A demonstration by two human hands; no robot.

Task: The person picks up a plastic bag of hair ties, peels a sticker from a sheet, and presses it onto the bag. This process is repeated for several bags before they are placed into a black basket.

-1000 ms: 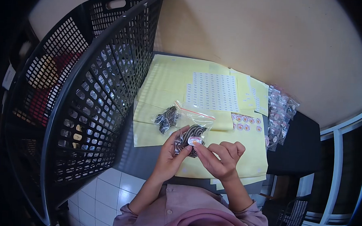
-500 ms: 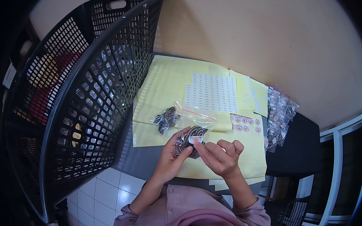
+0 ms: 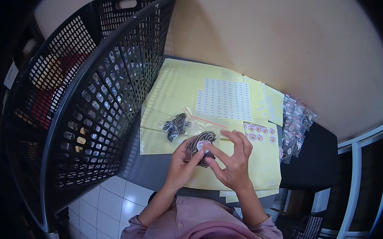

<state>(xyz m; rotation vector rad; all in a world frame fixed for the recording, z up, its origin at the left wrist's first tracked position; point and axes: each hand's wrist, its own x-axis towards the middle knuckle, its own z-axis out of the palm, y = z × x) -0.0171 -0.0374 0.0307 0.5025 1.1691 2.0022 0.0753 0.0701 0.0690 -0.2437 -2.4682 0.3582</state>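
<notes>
Dark bagged item (image 3: 208, 137), pale curving lines; white sticker (image 3: 202, 145), seemingly orange-pink print

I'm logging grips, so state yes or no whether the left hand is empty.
No, the left hand holds a clear plastic bag with a dark striped item inside.

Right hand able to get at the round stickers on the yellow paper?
Likely yes: the right hand is close, and the round stickers lie mostly uncovered, with nothing visible between.
</notes>
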